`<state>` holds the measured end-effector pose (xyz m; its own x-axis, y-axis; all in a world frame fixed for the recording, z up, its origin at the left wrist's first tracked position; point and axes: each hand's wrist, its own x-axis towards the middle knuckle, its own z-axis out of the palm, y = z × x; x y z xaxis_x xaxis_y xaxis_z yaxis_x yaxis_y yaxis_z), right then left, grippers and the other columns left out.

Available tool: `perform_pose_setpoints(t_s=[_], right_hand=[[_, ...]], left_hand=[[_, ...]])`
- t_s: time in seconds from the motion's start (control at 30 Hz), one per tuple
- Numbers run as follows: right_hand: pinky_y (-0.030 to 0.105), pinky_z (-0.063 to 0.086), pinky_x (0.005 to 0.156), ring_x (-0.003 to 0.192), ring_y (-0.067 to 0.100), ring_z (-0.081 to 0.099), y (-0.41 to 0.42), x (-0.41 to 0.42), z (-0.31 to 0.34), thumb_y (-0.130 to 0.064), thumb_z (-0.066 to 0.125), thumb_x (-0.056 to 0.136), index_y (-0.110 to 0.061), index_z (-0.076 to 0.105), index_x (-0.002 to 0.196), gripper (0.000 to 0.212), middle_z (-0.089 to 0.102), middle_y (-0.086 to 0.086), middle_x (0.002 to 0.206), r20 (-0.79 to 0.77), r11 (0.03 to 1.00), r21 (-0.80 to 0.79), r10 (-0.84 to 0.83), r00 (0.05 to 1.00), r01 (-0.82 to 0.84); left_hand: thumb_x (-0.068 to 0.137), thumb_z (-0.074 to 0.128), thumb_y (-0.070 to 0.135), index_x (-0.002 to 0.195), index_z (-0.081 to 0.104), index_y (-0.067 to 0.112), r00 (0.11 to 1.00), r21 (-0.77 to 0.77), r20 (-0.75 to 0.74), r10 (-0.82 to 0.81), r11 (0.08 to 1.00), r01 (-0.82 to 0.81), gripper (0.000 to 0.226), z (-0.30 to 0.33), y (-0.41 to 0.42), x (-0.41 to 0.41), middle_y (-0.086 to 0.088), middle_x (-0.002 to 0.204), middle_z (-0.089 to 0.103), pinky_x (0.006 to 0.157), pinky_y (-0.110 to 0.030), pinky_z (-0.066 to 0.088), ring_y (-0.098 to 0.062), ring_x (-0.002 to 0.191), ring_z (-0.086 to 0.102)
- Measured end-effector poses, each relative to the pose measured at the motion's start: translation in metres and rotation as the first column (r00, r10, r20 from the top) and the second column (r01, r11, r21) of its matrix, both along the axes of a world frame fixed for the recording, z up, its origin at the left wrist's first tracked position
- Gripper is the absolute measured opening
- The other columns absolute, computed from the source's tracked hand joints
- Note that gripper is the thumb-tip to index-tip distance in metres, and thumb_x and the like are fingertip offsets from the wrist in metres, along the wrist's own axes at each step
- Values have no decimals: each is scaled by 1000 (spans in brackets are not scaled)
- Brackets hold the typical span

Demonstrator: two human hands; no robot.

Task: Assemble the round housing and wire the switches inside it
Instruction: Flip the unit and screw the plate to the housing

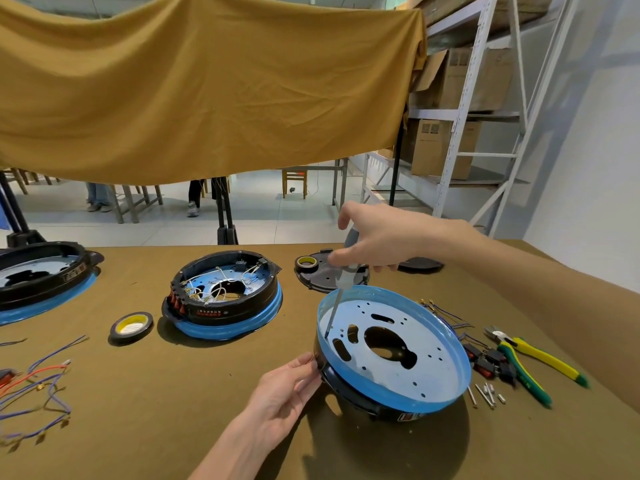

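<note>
Both hands busy on the round housing [394, 348], tilted up on its near edge at the right of the bench [173, 410]. Right hand [377, 244] curled round the handle of a screwdriver [341, 292], held from above with wrist high and forearm reaching in from the right, shaft slanting down to a small hole near the left rim of the blue-filmed plate. Left hand [287, 389] coming in from below, fingers fairly straight, fingertips pressed against the black outer wall just under the blue rim, seemingly pinching a small brass piece there, though too small to tell for certain.

Step in hand, by the look of it: fastening plate to black shell with a screw, well before any wiring. No switches fitted yet; red rocker switches [488, 362] and loose screws [486, 393] lying just right of the housing, beside green-and-yellow pliers [530, 358]. Wired sample housing [221, 299] farther back, left of centre.

Next move likely calls for keeping the tip seated while turning, and a firm brace from the left to stop the tilted shell rocking.
</note>
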<state>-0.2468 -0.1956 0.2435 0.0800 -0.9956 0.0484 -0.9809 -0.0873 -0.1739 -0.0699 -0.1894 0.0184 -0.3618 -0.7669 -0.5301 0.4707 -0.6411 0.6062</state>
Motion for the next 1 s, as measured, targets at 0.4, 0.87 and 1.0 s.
perform_pose_setpoints(t_s=[0.4,0.87,1.0], right_hand=[[23,50,43,51,13,67,3,5,6,-32,73,93,-12,49,130,48,73,6,78,21,997,72,34,999,-35],[23,54,48,52,11,68,3,-4,12,-30,79,89,-19,36,136,65,71,5,79,108,982,188,6,994,-26],[22,49,41,51,21,70,-1,1,2,-47,60,100,-10,46,125,47,75,7,67,-32,997,67,-30,999,32]], left_hand=[[87,63,-12,114,71,-2,1000,-6,10,6,1000,-6,30,-6,-3,1,-26,102,76,65,-41,65,-35,90,78],[86,63,-14,113,71,-1,1000,8,-8,3,1000,-3,31,-5,-4,2,-26,104,76,69,-43,65,-36,91,77],[88,63,-14,113,72,-1,1000,3,6,14,1000,-14,30,-4,-3,2,-25,102,76,65,-40,66,-35,90,78]])
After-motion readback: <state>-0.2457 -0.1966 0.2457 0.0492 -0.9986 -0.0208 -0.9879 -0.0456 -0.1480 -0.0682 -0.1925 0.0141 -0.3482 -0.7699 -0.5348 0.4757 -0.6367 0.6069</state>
